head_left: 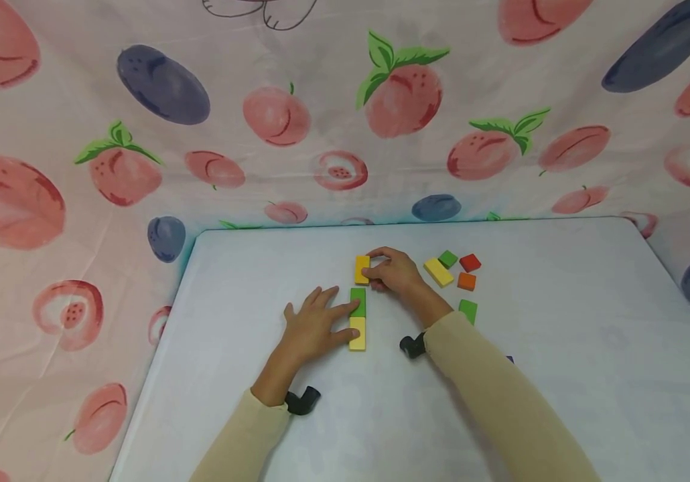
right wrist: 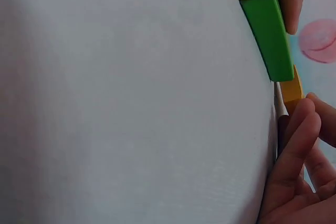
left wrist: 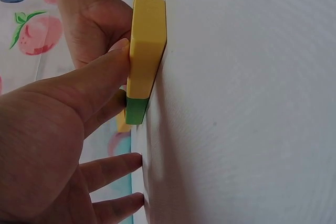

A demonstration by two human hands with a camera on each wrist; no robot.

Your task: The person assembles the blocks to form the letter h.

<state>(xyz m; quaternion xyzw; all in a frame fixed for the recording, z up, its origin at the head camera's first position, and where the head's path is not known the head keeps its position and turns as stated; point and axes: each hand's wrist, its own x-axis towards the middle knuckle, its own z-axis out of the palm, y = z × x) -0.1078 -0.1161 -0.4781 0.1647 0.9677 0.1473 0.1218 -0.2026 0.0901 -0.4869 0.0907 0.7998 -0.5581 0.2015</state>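
Observation:
A green block (head_left: 358,298) and a pale yellow block (head_left: 358,338) lie end to end in a column on the white table. My left hand (head_left: 313,328) is spread beside them, its forefinger touching the green block and its thumb touching the pale yellow one. Just beyond the green block's far end, my right hand (head_left: 397,273) pinches a deeper yellow block (head_left: 362,265) between thumb and fingers. A narrow gap separates that block from the green one. In the right wrist view, the fingertips hide part of the deeper yellow block (right wrist: 290,93).
Right of the right hand lie a yellow block (head_left: 439,273), a small green block (head_left: 448,258), a red block (head_left: 470,262) and an orange block (head_left: 467,281). Another green block (head_left: 468,309) sits partly behind the right sleeve. Fruit-patterned cloth (head_left: 321,134) rises behind the white table (head_left: 248,268).

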